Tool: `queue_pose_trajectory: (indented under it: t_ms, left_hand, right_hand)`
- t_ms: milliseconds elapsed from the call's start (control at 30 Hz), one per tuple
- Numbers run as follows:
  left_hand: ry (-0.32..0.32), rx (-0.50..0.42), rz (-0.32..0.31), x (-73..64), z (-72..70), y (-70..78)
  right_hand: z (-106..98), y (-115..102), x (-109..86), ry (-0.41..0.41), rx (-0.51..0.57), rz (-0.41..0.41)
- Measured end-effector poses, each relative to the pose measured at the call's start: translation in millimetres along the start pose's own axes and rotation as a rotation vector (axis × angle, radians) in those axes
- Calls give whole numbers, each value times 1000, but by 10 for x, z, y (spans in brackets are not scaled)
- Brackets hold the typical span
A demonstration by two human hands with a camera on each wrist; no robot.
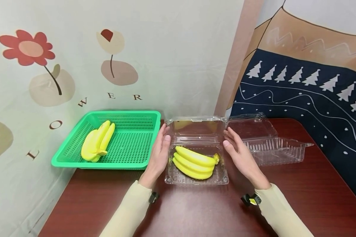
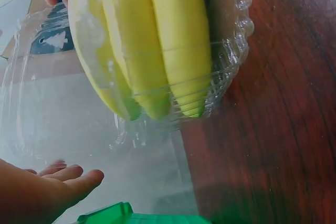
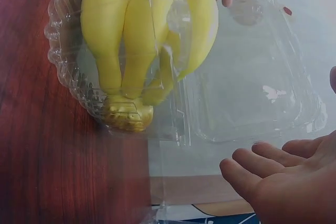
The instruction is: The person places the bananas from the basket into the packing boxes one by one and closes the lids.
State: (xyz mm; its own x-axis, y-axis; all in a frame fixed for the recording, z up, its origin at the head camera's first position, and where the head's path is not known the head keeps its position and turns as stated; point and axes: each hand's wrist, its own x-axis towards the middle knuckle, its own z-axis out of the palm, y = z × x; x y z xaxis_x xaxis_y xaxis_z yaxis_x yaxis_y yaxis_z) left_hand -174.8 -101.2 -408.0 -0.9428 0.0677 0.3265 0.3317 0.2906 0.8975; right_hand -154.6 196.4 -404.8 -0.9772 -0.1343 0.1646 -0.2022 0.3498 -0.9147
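Observation:
A bunch of yellow bananas (image 1: 195, 163) lies in the base of a clear plastic clamshell box (image 1: 198, 181), stem toward the right. The box's lid (image 1: 196, 128) stands raised at the back. My left hand (image 1: 159, 149) is at the left side of the lid, fingers extended. On the opposite side, my right hand (image 1: 240, 153) is held with its fingers loosely straight near the lid's right edge. In the left wrist view the banana tips (image 2: 191, 106) show through the box wall, and the right wrist view shows the brown stem end (image 3: 128, 114).
A green plastic basket (image 1: 130, 164) at the left holds another bunch of bananas (image 1: 98, 141). To the right stands a second clear clamshell box (image 1: 279, 151) with its lid up. All rest on a dark red wooden table (image 1: 195, 210), with a printed curtain (image 1: 181, 65) behind.

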Motion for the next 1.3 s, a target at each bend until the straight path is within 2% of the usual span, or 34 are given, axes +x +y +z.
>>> queue_pose_trajectory:
  t_ms: [367,600,867,1000,1300]
  left_hand:
    - [-31,16,9,-130,-71,89]
    - [-45,-12,32,-214,-115,83]
    - [-38,35,42,-313,-155,76]
    - [-46,25,49,-375,-165,55]
    - [-67,6,103,-513,-168,5]
  right_hand:
    - [-18,24,-122,22,-52,-25]
    - [-17,2,-195,20,-71,-21]
    - [-13,-1,-287,31,-110,-16]
    - [-16,-1,-327,34,-113,-25]
    - [-21,36,-404,8,-98,-32]
